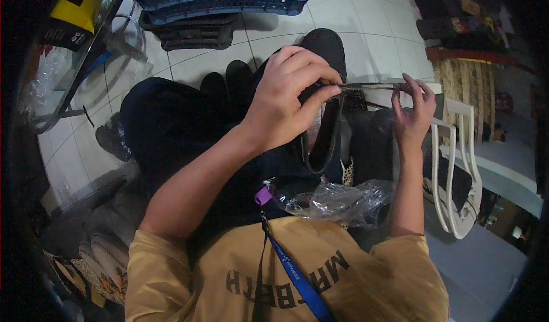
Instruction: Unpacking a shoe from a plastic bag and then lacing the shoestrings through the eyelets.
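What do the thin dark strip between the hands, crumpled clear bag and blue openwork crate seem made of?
Thin dark strip: perhaps matte fabric or leather; dull, too small to settle.
Crumpled clear bag: likely glossy plastic film; its creases shine.
Blue openwork crate: probably dull moulded plastic; regular holes.

A dark open piece, curved like a shoe's opening around a paler inside, hung below the left hand over the lap. A thin dark strip ran nearly level from that hand's pinch to the right hand's fingertips.
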The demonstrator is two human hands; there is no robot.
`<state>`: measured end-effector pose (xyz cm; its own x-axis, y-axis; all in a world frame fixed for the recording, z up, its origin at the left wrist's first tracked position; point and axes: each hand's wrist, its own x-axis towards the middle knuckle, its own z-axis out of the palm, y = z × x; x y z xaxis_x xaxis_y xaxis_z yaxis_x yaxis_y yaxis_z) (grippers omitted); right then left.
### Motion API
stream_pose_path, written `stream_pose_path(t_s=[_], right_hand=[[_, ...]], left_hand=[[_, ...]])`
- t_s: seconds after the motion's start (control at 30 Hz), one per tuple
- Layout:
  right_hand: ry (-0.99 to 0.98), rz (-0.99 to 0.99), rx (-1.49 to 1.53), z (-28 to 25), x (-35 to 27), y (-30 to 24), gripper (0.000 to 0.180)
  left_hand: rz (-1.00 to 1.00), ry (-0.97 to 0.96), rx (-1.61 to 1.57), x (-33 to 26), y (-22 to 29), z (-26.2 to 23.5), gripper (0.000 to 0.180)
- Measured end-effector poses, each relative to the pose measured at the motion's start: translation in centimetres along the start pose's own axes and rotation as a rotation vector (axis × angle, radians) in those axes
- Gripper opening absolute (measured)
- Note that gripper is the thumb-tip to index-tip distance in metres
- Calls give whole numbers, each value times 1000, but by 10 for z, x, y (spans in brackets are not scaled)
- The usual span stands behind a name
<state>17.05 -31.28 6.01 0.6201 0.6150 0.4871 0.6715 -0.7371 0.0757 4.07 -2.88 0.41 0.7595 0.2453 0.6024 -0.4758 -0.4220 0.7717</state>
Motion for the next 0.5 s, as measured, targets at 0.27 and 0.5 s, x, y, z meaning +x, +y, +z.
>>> stream_pose_path(t_s=[0.27, 0.5], right_hand=[[-59, -47, 10, -9, -1, 21, 23], [-189, -35, -58, 3, -2, 27, 17]], left_hand=[[-31, -6, -60, 2, 0, 1, 18], [-20, -15, -52, 0, 0, -1, 18]])
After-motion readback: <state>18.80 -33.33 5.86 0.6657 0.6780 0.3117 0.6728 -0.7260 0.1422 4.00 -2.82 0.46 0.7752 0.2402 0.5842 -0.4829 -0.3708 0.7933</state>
